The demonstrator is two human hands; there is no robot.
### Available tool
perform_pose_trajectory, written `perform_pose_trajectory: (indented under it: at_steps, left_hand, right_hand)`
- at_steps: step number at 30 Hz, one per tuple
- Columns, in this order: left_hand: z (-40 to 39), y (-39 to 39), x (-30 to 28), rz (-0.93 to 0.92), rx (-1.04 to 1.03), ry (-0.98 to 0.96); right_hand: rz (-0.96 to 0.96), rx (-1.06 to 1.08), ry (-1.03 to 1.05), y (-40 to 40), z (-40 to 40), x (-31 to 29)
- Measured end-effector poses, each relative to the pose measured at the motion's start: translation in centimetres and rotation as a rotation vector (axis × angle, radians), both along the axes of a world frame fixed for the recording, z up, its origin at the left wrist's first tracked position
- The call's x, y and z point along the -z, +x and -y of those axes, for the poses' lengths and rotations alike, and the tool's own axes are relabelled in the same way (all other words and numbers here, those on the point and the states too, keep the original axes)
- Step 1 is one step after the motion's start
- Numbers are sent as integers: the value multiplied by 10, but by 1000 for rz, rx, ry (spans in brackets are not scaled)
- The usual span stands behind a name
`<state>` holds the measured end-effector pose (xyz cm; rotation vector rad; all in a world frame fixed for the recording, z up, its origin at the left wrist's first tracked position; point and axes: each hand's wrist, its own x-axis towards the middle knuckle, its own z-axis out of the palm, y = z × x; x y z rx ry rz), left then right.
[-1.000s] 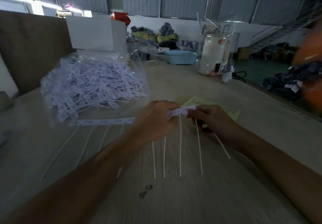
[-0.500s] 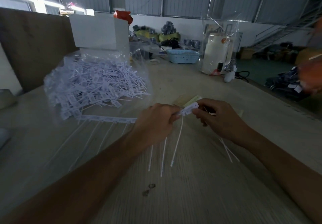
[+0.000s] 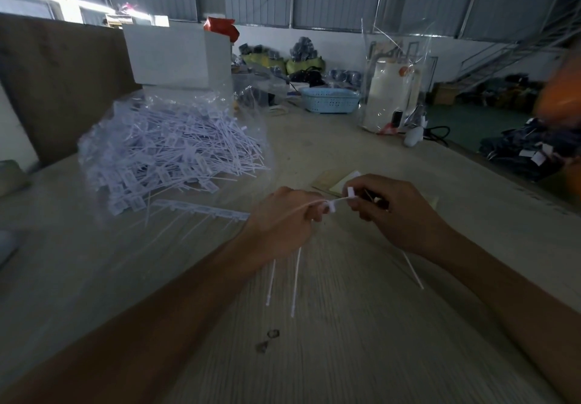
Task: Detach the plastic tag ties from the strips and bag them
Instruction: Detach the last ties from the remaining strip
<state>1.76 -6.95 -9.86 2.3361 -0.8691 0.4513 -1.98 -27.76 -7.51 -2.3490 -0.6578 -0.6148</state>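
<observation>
Pinching a short remnant of strip (image 3: 330, 206), left hand (image 3: 283, 224) keeps fingers curled tight, 2 tie tails hanging below; right hand (image 3: 393, 212) pinches 1 tag tie (image 3: 349, 192) by its head, with more tails trailing under the palm. Risk: a skewed pull could snap a thin tail or scatter loose ties across the table (image 3: 361, 340), well short of the clear bag (image 3: 169, 152) at left, where another strip (image 3: 201, 208) waits

Both hands (image 3: 333, 212) pinch tag ties (image 3: 338, 204) above table (image 3: 345, 340); bag (image 3: 169, 152) left.
</observation>
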Motion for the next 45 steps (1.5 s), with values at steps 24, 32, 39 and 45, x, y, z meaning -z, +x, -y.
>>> perform_pose_trajectory:
  at_steps: [24, 32, 39, 45]
  left_hand:
    - [9, -11, -13, 135, -72, -156]
    - [15, -15, -13, 144, -122, -119]
    - [14, -18, -16, 127, -152, -85]
    - [15, -22, -19, 113, -151, -33]
  right_hand:
    - [-214, 96, 122, 2, -1, -3]
    - [-399, 79, 278, -7, -24, 1]
    - [-566, -65, 526, -8, -23, 2]
    - [-542, 41, 477, -3, -28, 4]
